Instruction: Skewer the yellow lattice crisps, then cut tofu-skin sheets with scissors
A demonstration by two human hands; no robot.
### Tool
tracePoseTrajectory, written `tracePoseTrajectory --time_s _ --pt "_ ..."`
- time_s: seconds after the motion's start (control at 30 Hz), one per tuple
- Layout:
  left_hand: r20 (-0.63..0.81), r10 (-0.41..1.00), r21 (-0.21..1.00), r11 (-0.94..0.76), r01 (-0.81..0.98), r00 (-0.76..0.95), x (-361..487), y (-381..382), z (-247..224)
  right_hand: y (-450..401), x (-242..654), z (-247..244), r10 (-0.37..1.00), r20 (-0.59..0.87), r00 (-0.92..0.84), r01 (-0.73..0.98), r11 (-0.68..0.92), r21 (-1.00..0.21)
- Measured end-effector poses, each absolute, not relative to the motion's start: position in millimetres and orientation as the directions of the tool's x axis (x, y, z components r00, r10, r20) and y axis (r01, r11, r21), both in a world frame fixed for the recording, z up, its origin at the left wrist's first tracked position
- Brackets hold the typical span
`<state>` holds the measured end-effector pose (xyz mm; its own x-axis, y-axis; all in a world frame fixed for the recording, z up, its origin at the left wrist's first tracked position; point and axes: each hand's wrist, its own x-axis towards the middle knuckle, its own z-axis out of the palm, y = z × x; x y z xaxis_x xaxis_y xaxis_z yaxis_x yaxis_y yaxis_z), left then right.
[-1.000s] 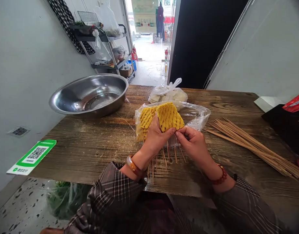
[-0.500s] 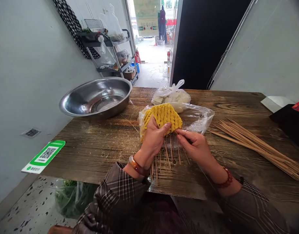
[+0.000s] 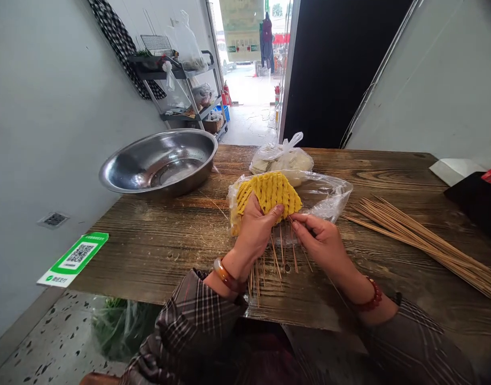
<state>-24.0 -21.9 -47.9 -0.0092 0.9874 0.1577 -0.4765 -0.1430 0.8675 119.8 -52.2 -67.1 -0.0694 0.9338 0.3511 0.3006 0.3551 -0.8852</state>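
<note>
My left hand is wrapped round yellow ridged food pieces, its thumb lying across their lower front. Several thin wooden skewers stick out below the yellow pieces, toward me. At the lower right corner of the food, my right hand pinches a thin skewer between thumb and fingertips; its tip is by the food's edge. Beneath and behind the food lies a clear plastic bag. To the right of my right hand, a loose bundle of skewers rests on the wooden table.
A large steel basin stands at the table's back left. Behind the clear bag sits a tied bag of pale pieces. A green QR card is at the left edge, a black holder at the right.
The yellow food and my left hand have shifted very slightly right in view. My right hand keeps its pinch near the food's lower edge, almost unmoved.
</note>
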Motion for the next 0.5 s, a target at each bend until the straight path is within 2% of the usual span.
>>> tracePoseTrajectory --time_s 0.5 --pt "0.155 0.988 0.883 -0.128 -0.451 0.022 -20.8 -26.4 -47.6 -51.4 119.1 -63.5 0.934 0.355 -0.044 0.295 0.352 -0.889"
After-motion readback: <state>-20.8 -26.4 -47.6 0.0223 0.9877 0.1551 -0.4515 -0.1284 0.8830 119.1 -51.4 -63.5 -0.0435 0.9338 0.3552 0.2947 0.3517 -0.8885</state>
